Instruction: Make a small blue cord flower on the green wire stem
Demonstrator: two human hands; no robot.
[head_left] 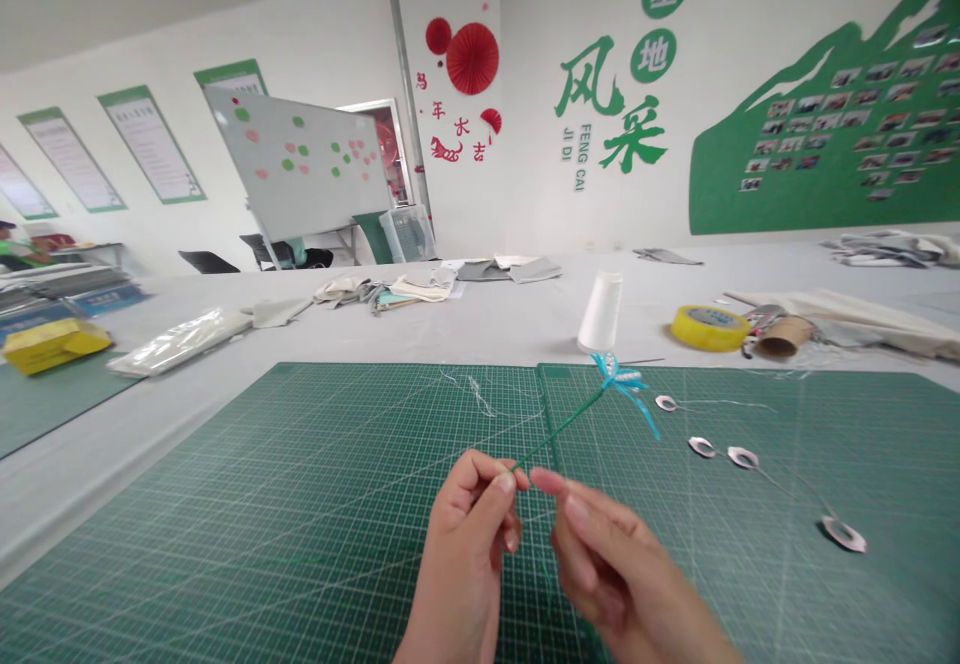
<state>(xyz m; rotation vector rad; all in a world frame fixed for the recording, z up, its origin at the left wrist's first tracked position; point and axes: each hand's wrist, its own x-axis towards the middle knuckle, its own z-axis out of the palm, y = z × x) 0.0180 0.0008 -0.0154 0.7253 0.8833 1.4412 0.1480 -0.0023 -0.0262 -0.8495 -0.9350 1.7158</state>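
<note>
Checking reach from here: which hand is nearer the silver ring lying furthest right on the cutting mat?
Right. The right hand is to the left of the silver ring, with bare cutting mat between them. The left hand is farther away, on the right hand's other side.

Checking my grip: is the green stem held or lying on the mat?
Held: the left hand pinches the lower end of the green stem.

Bright, even light; wide-angle distortion bows the edges.
</note>
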